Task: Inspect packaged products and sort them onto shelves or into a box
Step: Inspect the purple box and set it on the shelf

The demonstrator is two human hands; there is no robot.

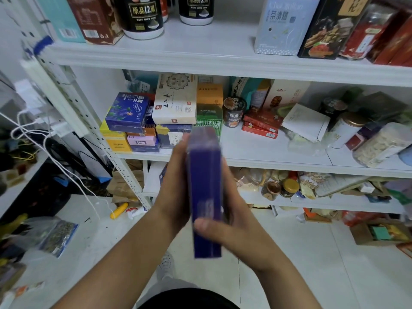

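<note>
A flat purple box (204, 175) wrapped in clear film stands on edge in front of me, its narrow side up. My left hand (172, 186) lies flat against the box's left face, fingers straight. My right hand (225, 221) holds the right face, with the thumb curled over the near edge. The box hovers before the middle shelf (256, 160) of a white rack, just in front of stacked product boxes (138, 121). The box is blurred by motion.
The upper shelf (200, 56) carries black canisters and tall boxes. Jars, red packs and a white envelope crowd the middle shelf's right side. The lower shelf holds jars and bags. A cardboard box (379, 233) sits on the floor at right; cables and a bag lie at left.
</note>
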